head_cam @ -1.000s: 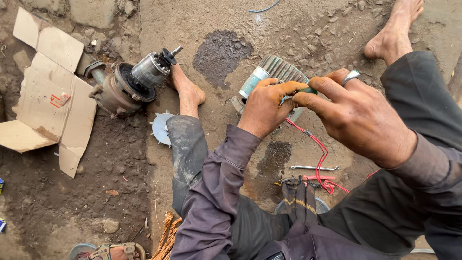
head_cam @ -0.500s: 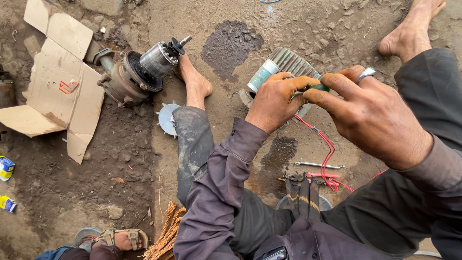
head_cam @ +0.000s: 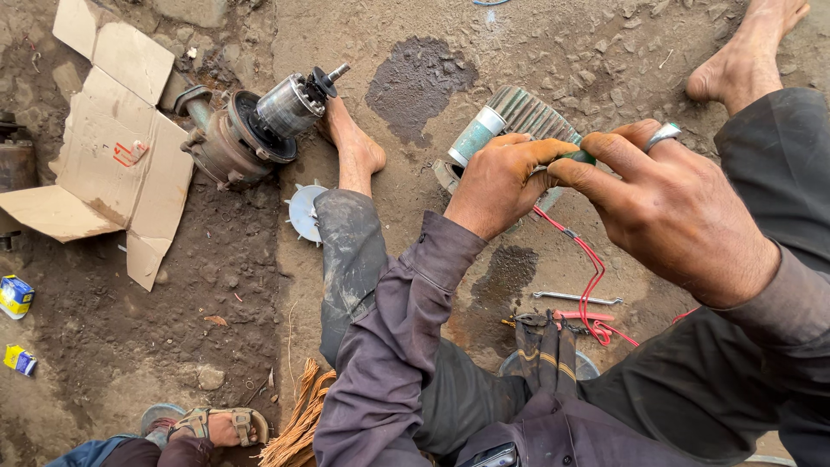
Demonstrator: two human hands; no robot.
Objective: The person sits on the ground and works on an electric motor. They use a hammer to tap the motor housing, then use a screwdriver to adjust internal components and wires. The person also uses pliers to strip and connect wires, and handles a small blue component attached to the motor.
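Hands on a ribbed motor part

Fingers of both hands meet at the upper middle of the frame. I see the left hand (head_cam: 501,183) curled tight around the ribbed grey motor part (head_cam: 527,117), which has a pale green end. The right hand (head_cam: 683,216), with a ring on one finger, pinches something small and dark right beside the left thumb. I cannot tell just what it pinches. Red wires (head_cam: 588,277) run down from the hands to the ground in the lower middle.

I think the motor part is heavy and hard, all metal. The ribs should give a good grip, so the sides are the best place to hold it. The red wires look thin and bendy, and a hard pull could snap them.

A bigger motor piece (head_cam: 251,130) lies at the upper left, next to flat cardboard (head_cam: 112,164). A thin metal tool (head_cam: 575,299) lies on the ground near the wires.
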